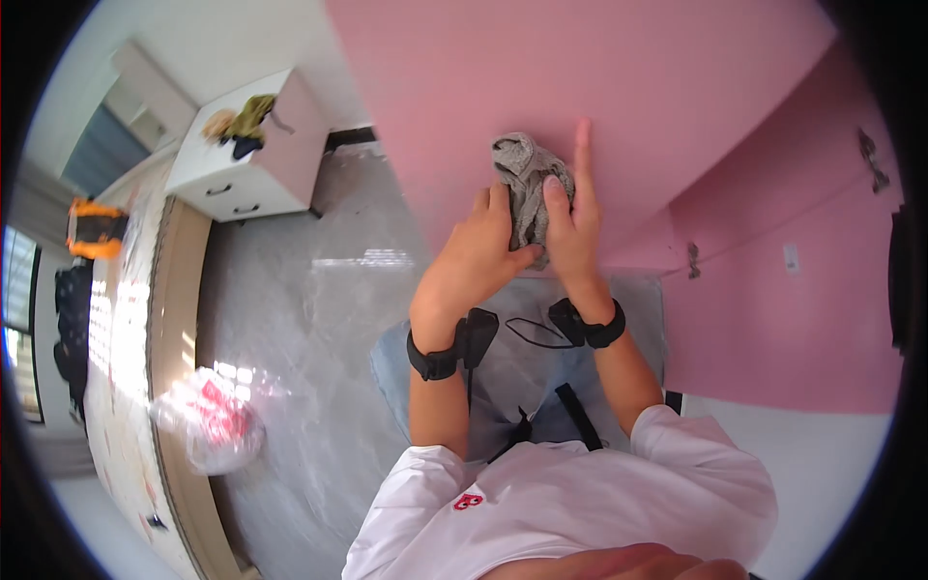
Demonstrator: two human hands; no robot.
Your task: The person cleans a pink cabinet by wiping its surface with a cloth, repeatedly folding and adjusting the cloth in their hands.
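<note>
A grey-brown cloth (529, 184), bunched and folded with a rolled top end, is held between my two hands in front of a pink cabinet panel (464, 87). My left hand (476, 249) grips its left side and lower end, the thumb across the bottom and the fingers partly hidden behind the fabric. On the right side, my right hand (574, 227) presses the cloth with its thumb while the index finger points straight up. Its other fingers are mostly hidden. Both wrists wear black straps with small boxes.
To the right is an open pink cabinet interior with a metal hinge (872, 159). A white drawer cabinet (242, 174) with cloths on top stands at the upper left. Beside the bed (126, 387) on the left, a clear plastic bag (220, 425) with red contents rests near the grey floor (309, 338).
</note>
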